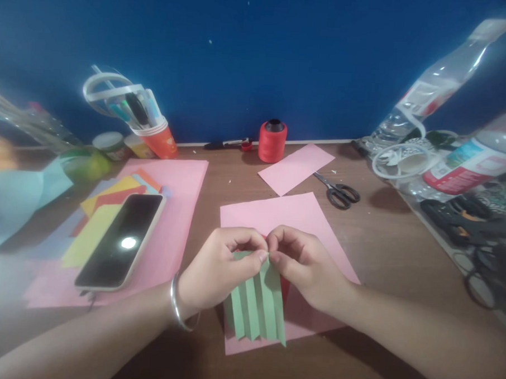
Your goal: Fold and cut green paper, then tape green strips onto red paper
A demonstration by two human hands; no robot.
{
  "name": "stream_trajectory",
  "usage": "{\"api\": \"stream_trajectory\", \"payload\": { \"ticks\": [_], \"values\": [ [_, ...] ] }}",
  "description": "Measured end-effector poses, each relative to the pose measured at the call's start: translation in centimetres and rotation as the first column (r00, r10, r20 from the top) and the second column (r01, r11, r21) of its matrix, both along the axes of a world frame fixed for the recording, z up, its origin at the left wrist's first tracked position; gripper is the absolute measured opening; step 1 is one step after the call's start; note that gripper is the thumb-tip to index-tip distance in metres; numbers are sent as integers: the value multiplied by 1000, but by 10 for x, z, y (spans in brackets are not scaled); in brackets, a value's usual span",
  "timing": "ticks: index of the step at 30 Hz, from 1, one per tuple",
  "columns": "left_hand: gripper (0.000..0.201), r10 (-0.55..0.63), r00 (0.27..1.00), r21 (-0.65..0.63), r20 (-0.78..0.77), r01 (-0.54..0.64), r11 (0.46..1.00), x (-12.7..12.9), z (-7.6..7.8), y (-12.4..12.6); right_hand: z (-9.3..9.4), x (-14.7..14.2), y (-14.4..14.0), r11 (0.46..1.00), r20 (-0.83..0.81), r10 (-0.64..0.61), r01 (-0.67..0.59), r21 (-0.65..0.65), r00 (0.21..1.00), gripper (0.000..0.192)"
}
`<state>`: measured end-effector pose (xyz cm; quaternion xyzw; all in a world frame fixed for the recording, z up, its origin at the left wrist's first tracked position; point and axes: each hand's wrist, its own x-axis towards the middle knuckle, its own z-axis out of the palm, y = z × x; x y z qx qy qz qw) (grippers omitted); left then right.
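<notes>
A sheet of green paper [254, 307], pleated like an accordion, hangs from my fingertips with its folds running downward. My left hand [228, 261] pinches its top edge between thumb and forefinger. Right beside it, my right hand [300, 264] pinches the same top edge near the right corner, so the two sets of fingertips nearly meet. Beneath the hands lies a large pink sheet [319, 304] on the table. Something red [285, 286] shows partly behind the green paper; its shape is mostly hidden.
Black-handled scissors [340, 195] lie partly under a smaller pink piece [296, 168], near a red thread spool [272, 143]. On the left, a phone [123, 239] rests on coloured papers [189, 192], with a pen cup [157, 138] behind. Plastic bottles [480, 160] stand right.
</notes>
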<state>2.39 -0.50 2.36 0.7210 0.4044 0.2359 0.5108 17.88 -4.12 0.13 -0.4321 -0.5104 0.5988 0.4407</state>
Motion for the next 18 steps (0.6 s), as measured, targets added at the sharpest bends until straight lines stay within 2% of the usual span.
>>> {"api": "stream_trajectory", "payload": {
  "ticks": [7,14,16,18],
  "values": [
    [14,35,999,-4,-9,-35,999,0,-1,4,1,2,4,998,-7,-61,61,-26,998,6],
    [15,19,1000,-40,5,-19,999,-1,-1,5,1,2,4,999,36,-44,44,-2,998,9],
    [12,40,999,-55,33,-38,998,-1,-2,6,2,5,6,997,22,-83,83,1,996,10],
    [14,81,993,-106,83,-72,992,-1,-2,8,2,9,11,982,18,-187,187,1,982,10]
  ]
}}
